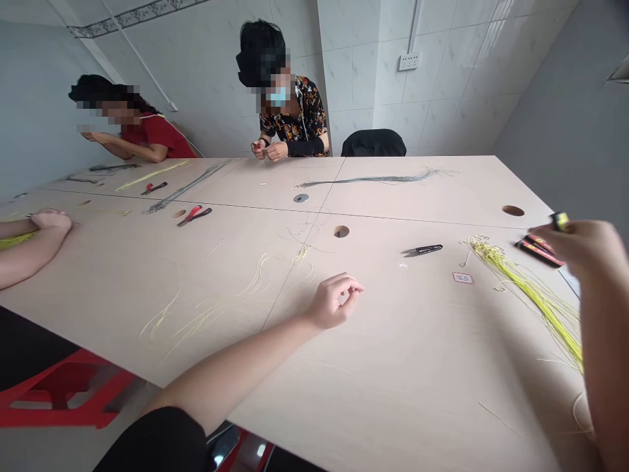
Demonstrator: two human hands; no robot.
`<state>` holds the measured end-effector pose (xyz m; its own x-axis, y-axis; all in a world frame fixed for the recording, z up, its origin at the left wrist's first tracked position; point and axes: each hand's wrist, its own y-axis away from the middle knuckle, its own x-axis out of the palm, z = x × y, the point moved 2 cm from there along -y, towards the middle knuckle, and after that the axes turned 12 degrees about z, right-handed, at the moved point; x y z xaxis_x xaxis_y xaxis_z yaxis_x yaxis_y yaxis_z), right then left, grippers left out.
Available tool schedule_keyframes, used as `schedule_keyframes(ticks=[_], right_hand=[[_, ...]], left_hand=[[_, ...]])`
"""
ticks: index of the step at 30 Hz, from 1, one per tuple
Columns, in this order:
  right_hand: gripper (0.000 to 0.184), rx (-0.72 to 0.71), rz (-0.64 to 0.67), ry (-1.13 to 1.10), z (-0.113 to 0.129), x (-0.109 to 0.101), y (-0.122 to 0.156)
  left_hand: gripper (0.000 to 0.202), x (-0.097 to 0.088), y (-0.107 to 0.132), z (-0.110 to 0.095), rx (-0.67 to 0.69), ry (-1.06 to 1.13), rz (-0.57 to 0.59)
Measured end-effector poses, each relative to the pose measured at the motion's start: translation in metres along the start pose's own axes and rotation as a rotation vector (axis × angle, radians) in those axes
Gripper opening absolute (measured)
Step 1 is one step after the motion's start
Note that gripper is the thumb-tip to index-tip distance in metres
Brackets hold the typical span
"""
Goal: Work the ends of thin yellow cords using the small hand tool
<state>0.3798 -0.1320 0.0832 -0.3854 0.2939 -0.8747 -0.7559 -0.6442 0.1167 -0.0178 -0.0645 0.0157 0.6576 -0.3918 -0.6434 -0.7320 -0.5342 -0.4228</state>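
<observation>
Holding a black-yellow item (560, 221) at three o'clock, your right hand (587, 244), swept inward, could snag yellow strands (540, 301); left hand (337, 300) pinched, contents unclear.

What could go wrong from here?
1. The right forearm overlaps the yellow strands in view; if they touch, it might drag or tangle the bundle.
2. The snips lie loose, blades toward the left hand's side; a careless sweep that way could meet the tips.
3. Pale loose strands lie near a round hole in the table; one could slip in.
</observation>
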Motion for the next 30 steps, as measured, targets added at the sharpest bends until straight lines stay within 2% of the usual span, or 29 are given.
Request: schedule_keyframes(ticks=[2,3,7,10,11,14,16,18,20,22,24,26,30], right_hand=[[0.031,0.169,0.074,0.003,0.006,0.013,0.001],[0.032,0.183,0.091,0.022,0.01,0.018,0.002],[0.035,0.008,0.08,0.085,0.023,0.024,0.004],[0.014,-0.176,0.056,-0.008,0.037,0.025,0.012],[0.008,-0.251,0.082,-0.05,0.043,0.03,0.016],[0.023,-0.508,0.312,-0.126,0.061,0.058,0.033],[0.026,-0.734,0.422,-0.067,0.069,0.083,0.046],[0.023,-0.938,0.396,0.013,0.072,0.106,0.057],[0.024,-1.068,0.384,0.07,0.072,0.123,0.064],[0.027,-1.131,0.42,0.132,0.071,0.134,0.067],[0.028,-1.147,0.445,0.188,0.07,0.138,0.067],[0.027,-1.146,0.449,0.206,0.071,0.137,0.066],[0.027,-1.133,0.451,0.232,0.072,0.137,0.064]], left_hand=[[0.016,0.001,0.001,-0.001,0.021,-0.013,0.017],[0.016,0.001,0.001,-0.001,0.033,-0.019,0.023],[0.017,0.003,0.0,0.001,0.052,-0.061,0.052],[0.017,0.004,0.0,0.002,0.036,-0.117,0.073],[0.017,0.003,0.0,0.002,0.035,-0.146,0.076],[0.017,-0.002,-0.002,0.006,0.013,-0.285,0.081],[0.016,-0.014,-0.004,0.014,-0.059,-0.402,0.054],[0.013,-0.033,-0.007,0.027,-0.195,-0.49,-0.02],[0.009,-0.057,-0.007,0.044,-0.375,-0.53,-0.125],[0.005,-0.078,-0.007,0.061,-0.527,-0.559,-0.202],[0.004,-0.09,-0.005,0.073,-0.615,-0.554,-0.219],[0.004,-0.092,-0.005,0.081,-0.648,-0.534,-0.194],[0.013,-0.084,-0.006,0.088,-0.665,-0.501,-0.119]])
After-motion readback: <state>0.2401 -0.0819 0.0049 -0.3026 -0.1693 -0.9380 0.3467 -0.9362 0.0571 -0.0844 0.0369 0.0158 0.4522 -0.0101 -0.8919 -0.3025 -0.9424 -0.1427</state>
